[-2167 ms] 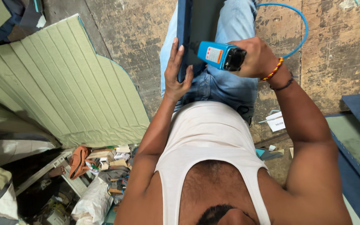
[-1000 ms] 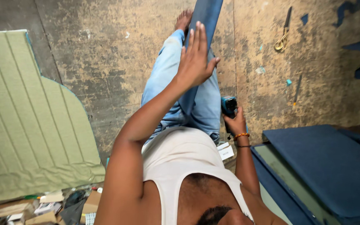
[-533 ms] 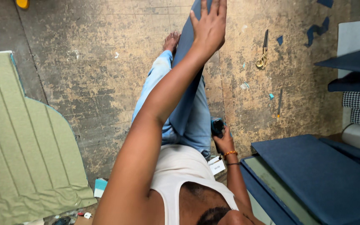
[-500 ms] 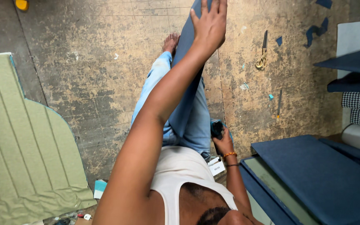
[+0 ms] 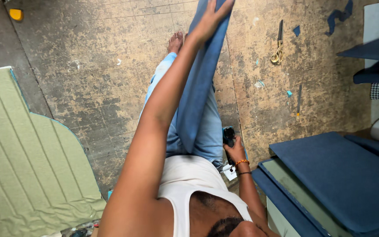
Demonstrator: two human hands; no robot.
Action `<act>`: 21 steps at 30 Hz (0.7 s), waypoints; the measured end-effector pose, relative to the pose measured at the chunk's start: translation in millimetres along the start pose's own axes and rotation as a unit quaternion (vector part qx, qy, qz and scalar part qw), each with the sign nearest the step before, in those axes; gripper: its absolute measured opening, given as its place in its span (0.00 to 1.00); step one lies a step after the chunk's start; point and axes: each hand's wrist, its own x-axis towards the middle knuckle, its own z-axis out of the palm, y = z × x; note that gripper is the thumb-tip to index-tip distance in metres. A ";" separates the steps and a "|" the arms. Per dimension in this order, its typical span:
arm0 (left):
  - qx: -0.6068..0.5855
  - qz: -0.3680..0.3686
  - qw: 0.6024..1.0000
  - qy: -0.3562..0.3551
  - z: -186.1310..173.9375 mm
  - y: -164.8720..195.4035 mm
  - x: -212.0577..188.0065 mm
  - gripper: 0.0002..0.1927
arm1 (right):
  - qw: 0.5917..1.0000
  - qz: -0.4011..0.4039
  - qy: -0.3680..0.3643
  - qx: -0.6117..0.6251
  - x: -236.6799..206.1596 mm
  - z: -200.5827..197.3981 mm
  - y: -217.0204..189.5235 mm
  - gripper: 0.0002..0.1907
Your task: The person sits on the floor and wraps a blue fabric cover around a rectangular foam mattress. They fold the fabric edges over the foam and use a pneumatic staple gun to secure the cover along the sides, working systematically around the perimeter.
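Your left hand (image 5: pixel 211 17) has stretched further out along the blue strip (image 5: pixel 198 92) since two seconds ago, when it lay flat near your lap; your right hand (image 5: pixel 235 151) has dropped from chest height to beside your hip, and it holds the dark tool (image 5: pixel 228 136).

Head view: the strip runs from your lap out past your bare foot (image 5: pixel 175 41), draped over your jeans. Your left fingers lie spread and flat on its far end, pressing rather than pinching. Your right grip is wrapped around the tool; its working end is hidden, so what kind of tool it is I cannot tell.

The strip looks soft and light, limp enough to sag over your leg, and likely to slide on denim; take it by an edge or the far end, not mid-span.

Count: one strip, one tool, one pair of scissors (image 5: pixel 278 44) on the floor (image 5: pixel 88 66), one green quilted panel (image 5: pixel 23 153) at your left, a stack of blue cushions (image 5: pixel 338 175) at your right, several blue scraps
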 end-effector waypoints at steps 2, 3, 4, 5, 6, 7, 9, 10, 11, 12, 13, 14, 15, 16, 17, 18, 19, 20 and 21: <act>0.012 -0.011 1.000 -0.004 8.4 -24.4 -35.8 0.40 | 1.000 -0.017 0.001 0.011 1.2 -0.5 0.3 0.38; -0.018 -0.029 0.999 -0.004 12.5 -37.3 -56.5 0.41 | 0.999 -0.033 0.009 0.011 1.6 -1.0 0.6 0.38; -0.048 -0.045 0.998 -0.005 16.6 -50.4 -79.9 0.43 | 0.999 -0.048 0.018 0.012 2.0 -1.4 0.9 0.38; -0.038 -0.059 0.997 -0.006 18.4 -64.1 -104.6 0.41 | 0.998 -0.063 0.027 0.012 1.9 -1.7 1.5 0.38; -0.030 -0.076 0.997 -0.006 19.3 -78.1 -131.1 0.40 | 0.999 -0.047 0.026 0.004 2.2 -2.1 2.1 0.38; -0.029 -0.110 0.994 -0.002 20.6 -91.7 -158.9 0.39 | 0.999 -0.029 0.023 -0.007 1.6 -2.6 3.4 0.38; -0.019 -0.165 0.986 -0.002 20.2 -115.9 -209.1 0.37 | 1.000 -0.009 0.018 -0.009 1.1 -3.3 5.8 0.38; -0.008 -0.187 0.982 -0.005 19.2 -124.9 -233.0 0.37 | 1.000 -0.007 0.015 0.000 0.6 -3.5 7.1 0.38; 0.003 -0.209 0.978 -0.007 18.9 -131.0 -255.0 0.36 | 1.000 -0.006 0.011 0.008 0.4 -3.3 7.4 0.38; 0.000 -0.191 0.982 -0.012 18.5 -133.9 -273.4 0.36 | 0.999 -0.025 0.020 0.013 0.0 -2.5 8.7 0.38; -0.001 -0.172 0.985 -0.017 15.3 -133.6 -288.5 0.35 | 0.998 -0.045 0.028 0.020 0.5 -1.8 8.6 0.38; -0.002 -0.157 0.987 -0.023 12.9 -129.0 -307.1 0.34 | 0.997 -0.062 0.034 0.026 -0.4 -0.8 8.8 0.37; -0.008 -0.160 0.987 -0.026 9.7 -121.0 -325.4 0.34 | 0.999 -0.040 0.023 0.021 -1.0 0.4 8.1 0.37; -0.013 -0.160 0.987 -0.029 4.9 -110.3 -341.1 0.33 | 1.000 -0.020 0.014 0.016 -1.5 1.2 7.1 0.36; -0.017 -0.156 0.987 -0.031 1.1 -97.6 -354.4 0.33 | 1.000 -0.003 0.008 0.013 -2.2 2.3 7.3 0.35; -0.012 -0.110 0.993 -0.042 -4.6 -83.8 -366.5 0.34 | 0.999 -0.024 0.005 0.034 -3.2 3.5 6.3 0.34; -0.006 -0.062 0.997 -0.054 -11.0 -69.2 -379.1 0.35 | 0.997 -0.045 0.003 0.056 -4.4 3.8 5.5 0.34; 0.000 -0.015 0.998 -0.068 -14.1 -55.3 -389.8 0.36 | 0.995 -0.065 0.002 0.078 -6.1 4.4 4.9 0.34; 0.051 0.023 0.997 -0.062 -13.7 -42.8 -397.4 0.42 | 0.996 -0.057 0.000 0.073 -8.2 5.2 4.7 0.34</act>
